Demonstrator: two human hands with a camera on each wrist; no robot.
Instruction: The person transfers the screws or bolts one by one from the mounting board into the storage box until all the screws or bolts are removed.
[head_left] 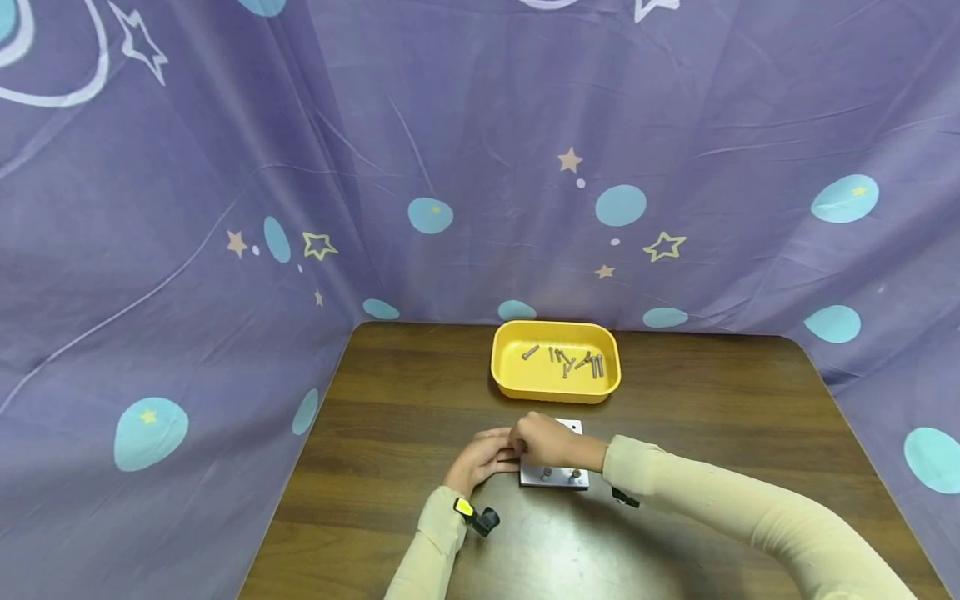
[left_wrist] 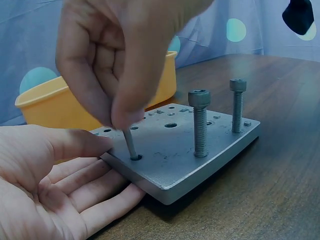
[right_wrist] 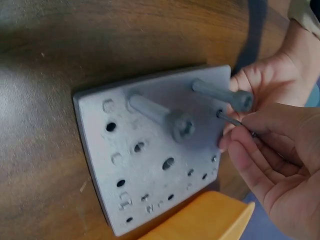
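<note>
A silver metal plate (left_wrist: 165,175) with rows of holes lies on the table. Two thick socket-head bolts stand upright in it, one nearer (left_wrist: 200,127) and one farther off (left_wrist: 237,107) in the left wrist view. My left hand (head_left: 480,458) grips the plate's left edge, thumb near the top face and fingers along and below the side. Above that edge, my right hand (head_left: 547,442) pinches a thin screw (left_wrist: 130,144) between thumb and fingertips. The screw's lower end sits at a small hole near the edge, slightly tilted; its head is hidden by the fingers.
Behind the plate stands a yellow tray (head_left: 555,396) with several loose screws and bolts (head_left: 596,367) in it. The wooden table (head_left: 420,375) backs onto a purple patterned curtain (head_left: 480,125), which also hangs along the sides.
</note>
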